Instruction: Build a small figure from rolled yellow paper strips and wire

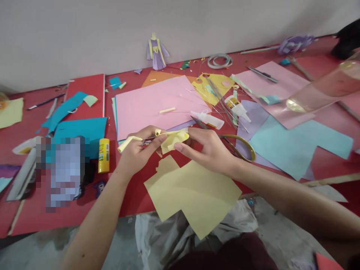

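Left hand [137, 150] and right hand [206, 148] together, both pinched on small yellow paper piece [173, 138]; left apparently also grips a rolled strip [128, 142]; scissors [239, 148] just right

Both forearms are bare from the frame's lower edge up to the wrists, with no sleeve, watch or band showing. The left hand [137, 150] and the right hand [209, 150] are ungloved and ringless, with short, plain, unpainted fingernails. Dark maroon clothing shows low between the arms.
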The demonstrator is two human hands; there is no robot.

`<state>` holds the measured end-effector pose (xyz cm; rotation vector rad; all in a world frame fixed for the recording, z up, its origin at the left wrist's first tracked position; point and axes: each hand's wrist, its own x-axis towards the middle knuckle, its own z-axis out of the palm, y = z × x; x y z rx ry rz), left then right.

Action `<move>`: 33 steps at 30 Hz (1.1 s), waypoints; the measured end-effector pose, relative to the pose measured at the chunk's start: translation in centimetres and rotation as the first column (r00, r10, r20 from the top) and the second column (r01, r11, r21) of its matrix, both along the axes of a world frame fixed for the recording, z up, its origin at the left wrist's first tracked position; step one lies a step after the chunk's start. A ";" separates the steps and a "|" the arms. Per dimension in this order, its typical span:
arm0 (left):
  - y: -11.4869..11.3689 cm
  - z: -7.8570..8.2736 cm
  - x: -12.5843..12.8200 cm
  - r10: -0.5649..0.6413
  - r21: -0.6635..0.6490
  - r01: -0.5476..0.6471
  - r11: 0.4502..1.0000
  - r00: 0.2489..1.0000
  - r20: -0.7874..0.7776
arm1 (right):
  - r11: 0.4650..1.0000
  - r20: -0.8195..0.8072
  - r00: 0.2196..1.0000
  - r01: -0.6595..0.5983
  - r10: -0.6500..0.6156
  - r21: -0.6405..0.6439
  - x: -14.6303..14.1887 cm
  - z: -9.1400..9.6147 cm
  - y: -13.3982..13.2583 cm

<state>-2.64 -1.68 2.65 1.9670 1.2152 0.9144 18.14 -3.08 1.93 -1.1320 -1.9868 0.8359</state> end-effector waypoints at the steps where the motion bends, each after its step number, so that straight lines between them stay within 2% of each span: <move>1: 0.0 0.0 0.0 -0.010 0.008 0.010 1.000 1.000 0.000 | 0.999 -0.017 1.000 -0.019 0.018 -0.036 0.0 0.1 -0.1; 3: 0.1 0.1 0.0 -0.017 0.021 0.017 1.000 1.000 -0.016 | 0.993 -0.051 0.997 -0.057 0.052 -0.099 0.1 0.2 -0.1; 5: 0.2 0.0 0.1 -0.029 0.022 0.030 0.999 0.999 -0.044 | 0.992 -0.081 0.995 -0.074 0.066 -0.104 0.2 0.1 -0.1; 9: 0.2 -0.1 0.3 -0.115 -0.014 0.114 0.993 0.992 -0.052 | 0.999 -0.080 0.997 0.010 -0.013 -0.045 0.1 -0.4 0.2; 13: 0.1 -0.1 0.3 -0.117 -0.019 0.117 0.993 0.993 -0.004 | 0.999 -0.060 0.997 0.043 -0.045 -0.033 0.0 -0.7 0.3; 21: 0.2 -0.6 -0.1 -0.054 -0.086 0.075 0.993 0.974 0.218 | 0.990 0.034 0.999 0.002 -0.007 0.144 0.1 -0.8 0.3; 33: 0.5 -0.6 -0.1 -0.071 -0.212 0.138 0.967 0.952 0.299 | 0.966 0.219 0.974 -0.002 -0.056 0.257 0.2 -1.6 0.2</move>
